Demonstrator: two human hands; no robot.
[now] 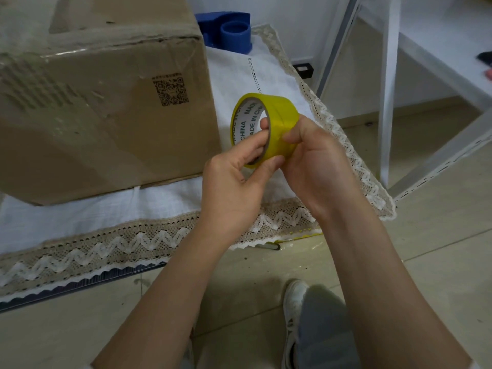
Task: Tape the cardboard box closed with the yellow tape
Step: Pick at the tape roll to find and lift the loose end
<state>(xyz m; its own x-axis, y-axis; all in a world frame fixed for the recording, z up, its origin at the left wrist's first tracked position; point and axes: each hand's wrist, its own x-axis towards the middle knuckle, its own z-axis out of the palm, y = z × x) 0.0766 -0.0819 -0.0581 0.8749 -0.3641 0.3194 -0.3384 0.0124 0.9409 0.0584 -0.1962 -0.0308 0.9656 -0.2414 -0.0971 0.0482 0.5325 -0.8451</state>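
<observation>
The cardboard box point(101, 102) sits on a white lace-edged cloth point(186, 230) spread over a low bench, filling the upper left; a printed QR code point(171, 91) marks its near side and clear tape glints along its top edge. Behind its right corner stands a blue tape dispenser point(229, 31). Just right of the box, above the cloth, both hands hold the yellow tape roll point(266, 129) upright on edge, its white core printed "MADE IN CHINA". The left hand point(234, 182) grips it with fingers point(262, 123) curled through the core and thumb pressed on the outer band. The right hand point(316, 166) pinches the yellow outer surface from the other side. A white shoe point(292, 310) rests on the tiled floor below.
</observation>
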